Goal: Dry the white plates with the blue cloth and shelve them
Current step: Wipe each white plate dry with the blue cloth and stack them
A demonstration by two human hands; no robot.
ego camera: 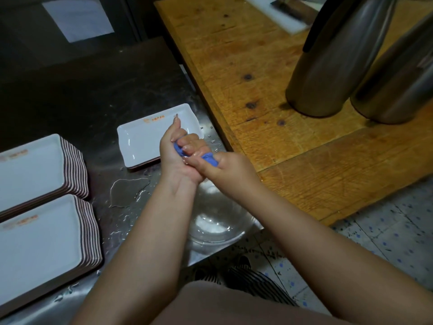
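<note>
1. The left hand (174,148) and right hand (228,168) are both gripping the twisted blue cloth (209,158) in curled fists, pressed together just over the near right corner of the single plate (145,139).
2. That glossy white rectangular plate is lying flat on the wet steel counter (131,191), its long axis running left-near to right-far.
3. Two stacks of plates (42,202) are sitting left of it.

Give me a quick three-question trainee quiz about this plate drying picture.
1. True or false: both hands grip the blue cloth.
2. How many stacks of plates stand at the left? A) one B) two C) four
3. Fill in: under the hands sits a clear glass ____.

Key:
1. True: left hand and right hand wring it.
2. B: far stack, near stack; a single plate lies apart.
3. bowl, on the wet counter.
</note>
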